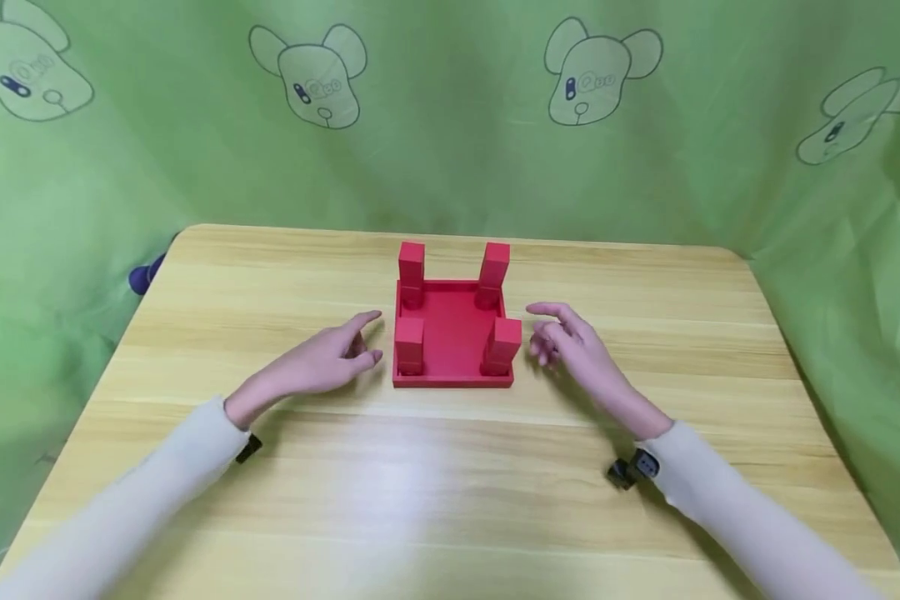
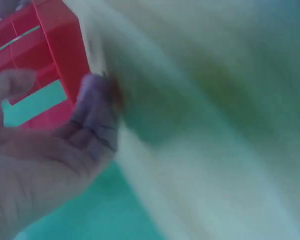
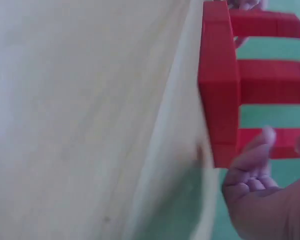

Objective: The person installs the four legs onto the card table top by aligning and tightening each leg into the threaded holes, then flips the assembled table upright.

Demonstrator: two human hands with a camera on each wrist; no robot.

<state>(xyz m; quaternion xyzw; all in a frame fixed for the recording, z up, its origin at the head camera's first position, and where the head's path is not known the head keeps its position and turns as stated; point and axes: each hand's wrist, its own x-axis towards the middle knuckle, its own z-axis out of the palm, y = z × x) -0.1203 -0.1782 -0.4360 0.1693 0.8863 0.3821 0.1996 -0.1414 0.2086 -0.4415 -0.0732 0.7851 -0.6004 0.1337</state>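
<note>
A red square tray [image 1: 453, 382] with a raised rim sits on the table, and a red block post [image 1: 409, 343] stands upright at each corner. To its left is my left hand [image 1: 328, 357], index finger and thumb apart, touching nothing. My right hand [image 1: 576, 354] hovers just off the tray's right side, index finger extended and the others loosely bent, holding nothing. The left wrist view shows the red tray frame [image 2: 65, 40] beyond the fingers. In the right wrist view the tray's side [image 3: 220, 95] and its posts appear beside the right hand [image 3: 262, 200].
The wooden table [image 1: 435, 483] has rounded far corners. Green fabric [image 1: 450, 167] printed with cartoon animal heads hangs behind and at both sides. A dark purple object [image 1: 141, 279] shows past the table's left edge. Small black devices [image 1: 633, 468] sit at the wrists.
</note>
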